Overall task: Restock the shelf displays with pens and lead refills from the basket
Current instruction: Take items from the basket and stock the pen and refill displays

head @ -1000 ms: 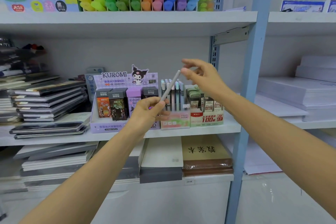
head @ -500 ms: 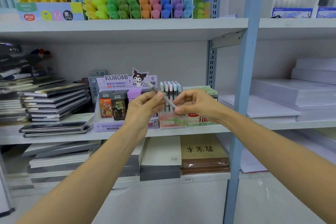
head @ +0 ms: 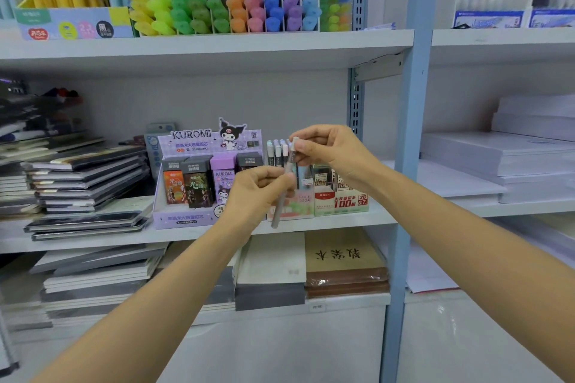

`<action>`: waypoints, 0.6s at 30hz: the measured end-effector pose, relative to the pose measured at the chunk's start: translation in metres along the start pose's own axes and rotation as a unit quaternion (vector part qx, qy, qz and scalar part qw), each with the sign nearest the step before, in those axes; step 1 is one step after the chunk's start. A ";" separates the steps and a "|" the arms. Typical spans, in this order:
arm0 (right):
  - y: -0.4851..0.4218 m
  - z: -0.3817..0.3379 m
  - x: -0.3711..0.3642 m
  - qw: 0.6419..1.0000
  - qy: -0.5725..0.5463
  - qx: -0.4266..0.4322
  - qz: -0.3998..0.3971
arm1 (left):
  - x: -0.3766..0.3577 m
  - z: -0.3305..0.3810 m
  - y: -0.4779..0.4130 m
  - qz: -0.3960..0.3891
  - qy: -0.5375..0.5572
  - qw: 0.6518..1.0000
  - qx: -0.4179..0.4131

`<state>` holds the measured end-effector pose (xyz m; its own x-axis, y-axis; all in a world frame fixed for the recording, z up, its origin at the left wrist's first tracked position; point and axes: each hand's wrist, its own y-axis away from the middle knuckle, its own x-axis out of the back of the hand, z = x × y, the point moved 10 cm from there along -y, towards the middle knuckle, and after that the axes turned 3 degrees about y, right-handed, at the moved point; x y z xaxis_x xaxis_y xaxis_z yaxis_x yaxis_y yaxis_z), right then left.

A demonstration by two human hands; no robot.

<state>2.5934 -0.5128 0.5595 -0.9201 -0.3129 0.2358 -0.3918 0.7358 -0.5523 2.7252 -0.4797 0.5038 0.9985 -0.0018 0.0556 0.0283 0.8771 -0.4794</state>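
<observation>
The pen [head: 291, 162] now stands nearly upright instead of slanted, my left hand [head: 258, 193] pinching its barrel, my right hand [head: 326, 152] pinching its top end, just before the shelf's pen display [head: 303, 200], so slotting in looks next.

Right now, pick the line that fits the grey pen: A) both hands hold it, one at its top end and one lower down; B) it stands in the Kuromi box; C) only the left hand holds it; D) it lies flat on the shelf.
A: the right hand pinches the top end of the grey pen while the left hand grips it lower down, nearly upright.
</observation>
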 end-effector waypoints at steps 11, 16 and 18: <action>-0.006 -0.017 0.039 0.993 0.003 0.029 0.114 | 0.011 0.014 -0.004 0.057 -0.248 0.960 -0.119; -0.014 -0.041 0.075 0.965 0.105 0.093 0.221 | -0.004 -0.006 -0.006 -0.032 -0.524 0.834 -0.169; -0.018 -0.033 0.065 0.961 0.174 0.084 0.196 | -0.007 -0.022 -0.005 -0.056 -0.561 0.810 -0.162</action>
<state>2.5404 -0.5264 0.6111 -0.9524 0.2099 0.2212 -0.0372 0.6399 -0.7675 2.7194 -0.4947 0.4868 0.3211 0.5247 0.7884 0.3073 0.7297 -0.6108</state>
